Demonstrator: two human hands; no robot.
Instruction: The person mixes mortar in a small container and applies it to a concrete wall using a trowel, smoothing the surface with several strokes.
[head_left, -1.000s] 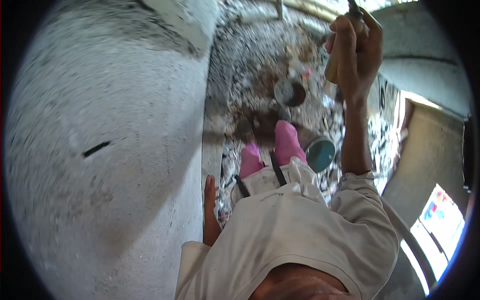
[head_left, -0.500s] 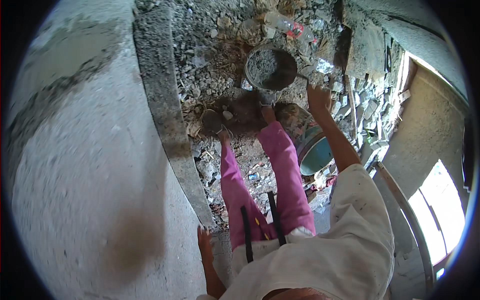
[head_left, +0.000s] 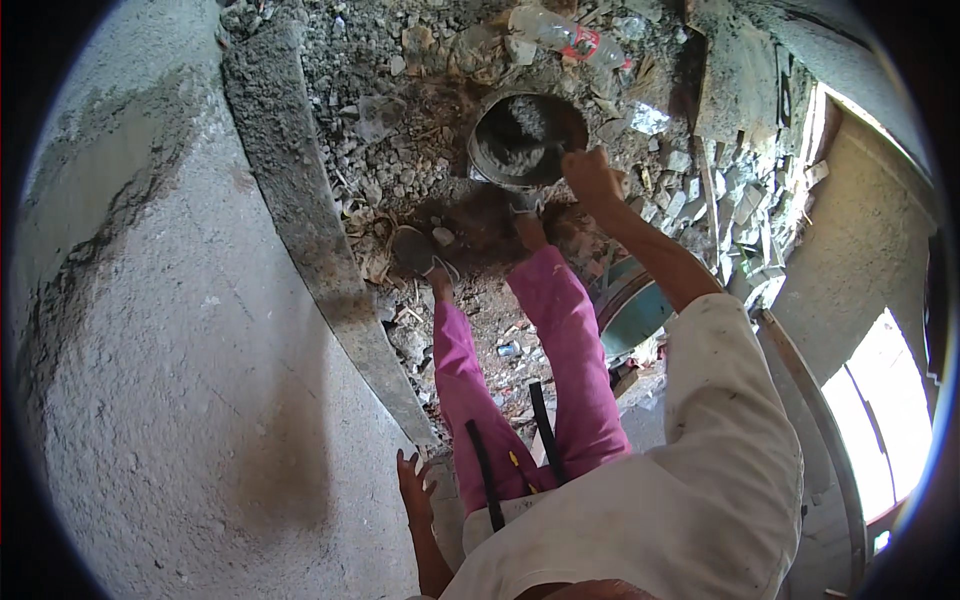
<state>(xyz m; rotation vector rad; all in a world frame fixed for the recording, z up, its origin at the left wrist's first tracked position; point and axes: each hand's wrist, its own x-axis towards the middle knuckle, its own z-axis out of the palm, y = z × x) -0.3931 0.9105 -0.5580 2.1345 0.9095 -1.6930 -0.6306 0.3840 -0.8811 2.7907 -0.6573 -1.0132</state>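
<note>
A round bucket [head_left: 478, 158] of grey wet mortar [head_left: 530, 118] stands on the rubble just beyond my feet. At its right rim, my right hand [head_left: 592, 182] is closed around the handle of a trowel. The blade dips into the bucket, and little of it can be made out against the mortar. My left hand [head_left: 415, 487] is low beside the wall, its fingers spread and holding nothing. I cannot tell whether it touches the wall.
A rough grey wall [head_left: 200, 380] rises at my left, with a concrete ledge [head_left: 330, 270] along it. A tilted teal bucket [head_left: 635, 315] lies right of my legs. Beyond the mortar bucket is a plastic bottle [head_left: 565, 38]. Broken rubble [head_left: 740, 205] is heaped at the right.
My right hand has moved left and closer to the bucket, and the trowel has gone down into the mortar. The fingers of my left hand have spread.
</note>
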